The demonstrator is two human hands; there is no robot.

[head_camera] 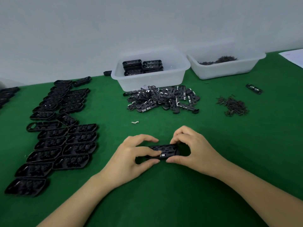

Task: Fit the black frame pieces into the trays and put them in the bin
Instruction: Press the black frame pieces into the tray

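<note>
- The left hand (pixel 131 155) and the right hand (pixel 192 149) grasp one black tray (pixel 164 152) between them, low over the green surface (pixel 164 202) in front of the person.
- The left hand's fingers curl round the tray's left end; its thumb is below and a finger lies across the top.
- The right hand pinches the tray's right end with thumb and bent fingers.
- A frame piece seems to sit in the tray, with a small pale spot on it.
- Rows of empty black trays (pixel 54 136) lie to the left.
- A heap of loose frame pieces (pixel 162 99) lies beyond the hands, just in front of a clear bin (pixel 150 79).
- The bin holds stacked filled trays (pixel 141 66) at its back left.
- A second bin (pixel 226 69) to the right holds small dark parts.
- A pile of dark screws (pixel 232 106) lies at right.
</note>
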